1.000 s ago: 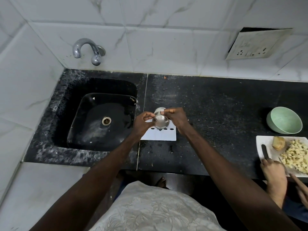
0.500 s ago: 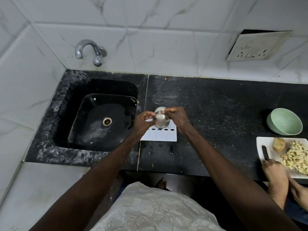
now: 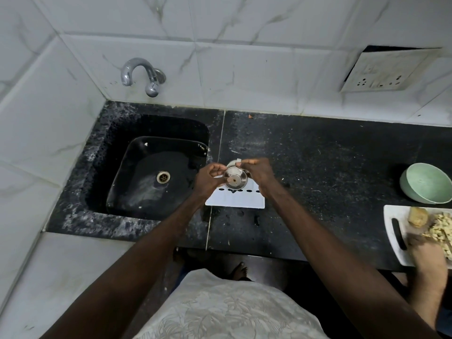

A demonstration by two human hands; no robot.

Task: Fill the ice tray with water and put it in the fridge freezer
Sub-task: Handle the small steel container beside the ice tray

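Observation:
A white ice tray [image 3: 234, 200] lies flat on the black counter just right of the sink, with a row of dark openings along its far part. Above its far end I hold a small steel cup [image 3: 234, 178] tipped away from me, so its round base faces the camera. My left hand [image 3: 208, 178] pinches the cup's left side. My right hand [image 3: 259, 171] grips its right side and upper rim. Any water in the cup or tray is hidden from view.
A black sink [image 3: 117, 143] with a drain lies to the left, under a chrome tap [image 3: 141, 74] on the tiled wall. At the right stand a green bowl [image 3: 426, 183] and a white board [image 3: 393, 226] with chopped food, a knife and another person's hand [image 3: 425, 250].
Both hands and the cup stay over the tray's far end, and the cup looks tipped slightly further. The other person's hand has shifted on the white board.

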